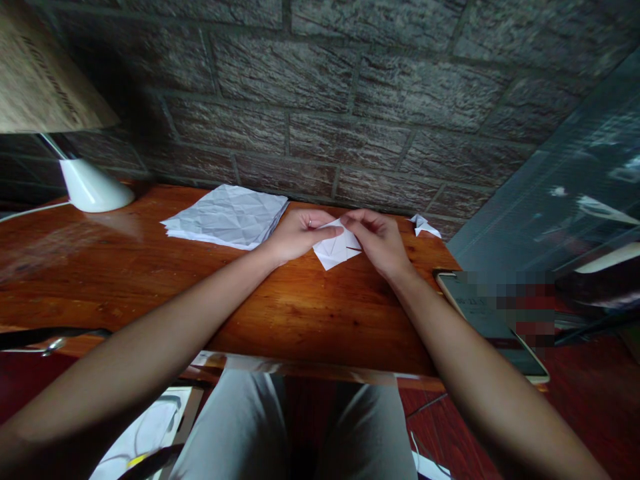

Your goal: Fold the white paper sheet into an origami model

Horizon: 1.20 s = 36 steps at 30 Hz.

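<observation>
A small folded piece of white paper (330, 252) is held up between both hands, a little above the wooden table. My left hand (300, 235) pinches its upper left part, thumb lying across the front; a ring shows on one finger. At the upper right edge, my right hand (379, 239) grips the same paper between thumb and fingers. Crease lines and a slit-like gap show on the paper's right side. Left of my left hand lies a stack of creased white sheets (227, 217). Beyond my right hand sits a small folded paper figure (425, 227).
A lamp with a white base (95, 187) stands at the table's (310, 320) left end, its cord running left. Behind rises a brick wall (320, 80). A phone or tablet (480, 313) lies by the right edge. Below left is an open box (187, 413) holding white things.
</observation>
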Available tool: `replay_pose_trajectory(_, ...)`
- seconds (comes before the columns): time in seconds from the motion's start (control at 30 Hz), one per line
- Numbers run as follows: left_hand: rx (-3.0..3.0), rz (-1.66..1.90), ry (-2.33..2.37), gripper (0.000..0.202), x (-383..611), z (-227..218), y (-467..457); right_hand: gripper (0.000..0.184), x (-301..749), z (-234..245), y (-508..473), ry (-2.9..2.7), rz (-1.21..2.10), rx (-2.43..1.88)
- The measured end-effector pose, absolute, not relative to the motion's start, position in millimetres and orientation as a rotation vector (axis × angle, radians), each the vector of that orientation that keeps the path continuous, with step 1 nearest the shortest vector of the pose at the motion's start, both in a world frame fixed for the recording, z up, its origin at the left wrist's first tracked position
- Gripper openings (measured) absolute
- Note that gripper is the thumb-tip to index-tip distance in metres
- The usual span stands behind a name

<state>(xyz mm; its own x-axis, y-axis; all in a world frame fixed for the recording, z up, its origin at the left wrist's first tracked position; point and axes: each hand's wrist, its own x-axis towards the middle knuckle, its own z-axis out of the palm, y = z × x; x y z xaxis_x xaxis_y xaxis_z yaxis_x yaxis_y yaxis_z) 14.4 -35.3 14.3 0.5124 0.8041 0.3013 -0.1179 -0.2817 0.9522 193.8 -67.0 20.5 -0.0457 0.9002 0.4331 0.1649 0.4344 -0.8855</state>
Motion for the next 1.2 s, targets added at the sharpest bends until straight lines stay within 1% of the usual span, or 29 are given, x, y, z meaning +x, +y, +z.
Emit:
replay_pose_trajectory(0.2, 1.617, 0.980, 0.597, 0.029, 14.6, 12.7, -35.3, 0.021, 194.1, 20.5, -67.3, -1.534, 0.732, -0.997)
replay_pose_trajectory(0.47, 1.539, 0.980, 0.620, 0.033, 15.4, 16.9, -37.7, 0.032, 194.3, 23.2, -65.6, -1.488, 0.847, -1.030)
replay_pose_trajectory(0.8, 1.526, 0.993, 0.622, 0.033, 15.0, 14.5, -36.4, 0.021, 199.7, 20.2, -64.0, -1.555, 0.833, -0.989)
replay_pose_trajectory(1.2, 1.564, 0.910, 0.700, 0.034, 17.3, 16.2, -40.2, 0.027, 201.4, 24.0, -65.6, -1.532, 0.835, -0.962)
